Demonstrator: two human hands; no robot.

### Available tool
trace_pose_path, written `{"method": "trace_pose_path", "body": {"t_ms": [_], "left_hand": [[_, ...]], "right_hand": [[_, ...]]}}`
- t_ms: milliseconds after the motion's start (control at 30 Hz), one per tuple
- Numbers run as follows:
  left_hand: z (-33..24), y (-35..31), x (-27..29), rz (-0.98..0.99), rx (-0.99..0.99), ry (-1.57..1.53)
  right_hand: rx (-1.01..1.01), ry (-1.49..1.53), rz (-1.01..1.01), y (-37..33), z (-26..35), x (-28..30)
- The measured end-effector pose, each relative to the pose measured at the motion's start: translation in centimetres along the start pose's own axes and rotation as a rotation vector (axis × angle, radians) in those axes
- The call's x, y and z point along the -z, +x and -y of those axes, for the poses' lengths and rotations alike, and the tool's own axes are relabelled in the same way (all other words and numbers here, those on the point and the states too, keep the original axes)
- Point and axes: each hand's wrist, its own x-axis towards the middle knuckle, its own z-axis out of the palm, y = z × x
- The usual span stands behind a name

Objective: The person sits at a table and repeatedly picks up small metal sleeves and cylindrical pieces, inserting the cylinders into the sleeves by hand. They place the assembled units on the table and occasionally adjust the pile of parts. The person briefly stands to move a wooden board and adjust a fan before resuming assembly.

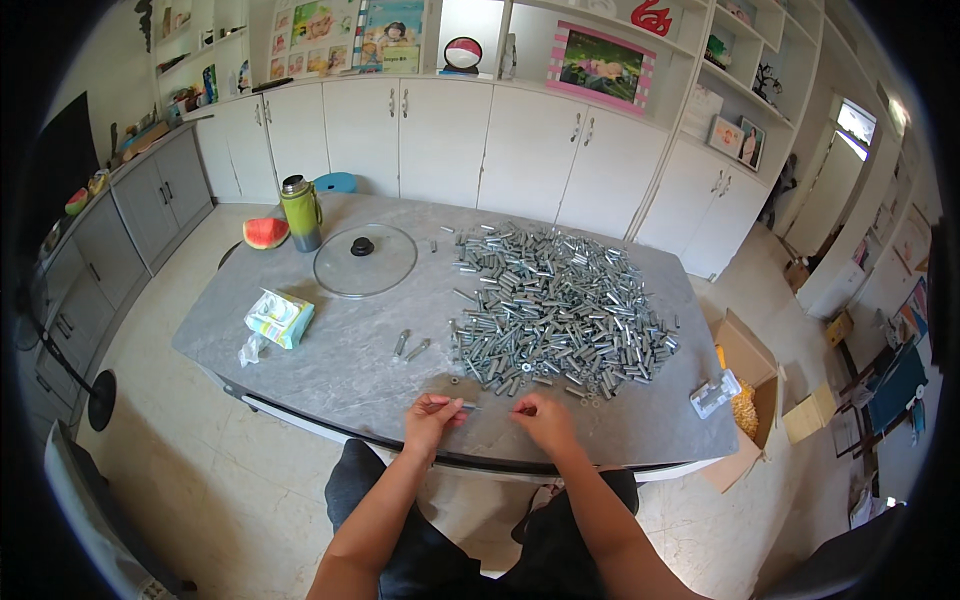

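Near the table's front edge, my left hand [431, 421] pinches a small cylindrical metal piece [468, 404] that points right. To its right, my right hand [546, 423] is closed, thumb and fingertips pressed together; whatever they hold is too small to make out. A gap separates the two hands. Beyond them spreads a big heap of grey metal sleeves and pins [565, 310], with several small nuts and washers along its near edge. Left of the heap lie two longer metal anchor bolts [402, 343], side by side. One loose nut [455, 380] rests just past my left hand.
The grey table [350, 320] also bears a glass lid [365, 275], a green flask [300, 213], a cut watermelon [265, 233] and a pack of wipes [280, 318]. At the right edge is a clear plastic holder [714, 394], beside an open cardboard box [755, 350] on the floor.
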Motion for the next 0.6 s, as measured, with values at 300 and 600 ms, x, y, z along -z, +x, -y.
{"method": "trace_pose_path", "body": {"t_ms": [300,600], "left_hand": [[0.6,0.2,-0.9,0.093,0.124,-0.115],[0.9,0.5,-0.7,0.145,0.221,-0.158]], "right_hand": [[0.004,0.713,0.156,0.8,-0.9,-2.2],[0.061,0.612,0.023,0.4,-0.5,-2.3]]}}
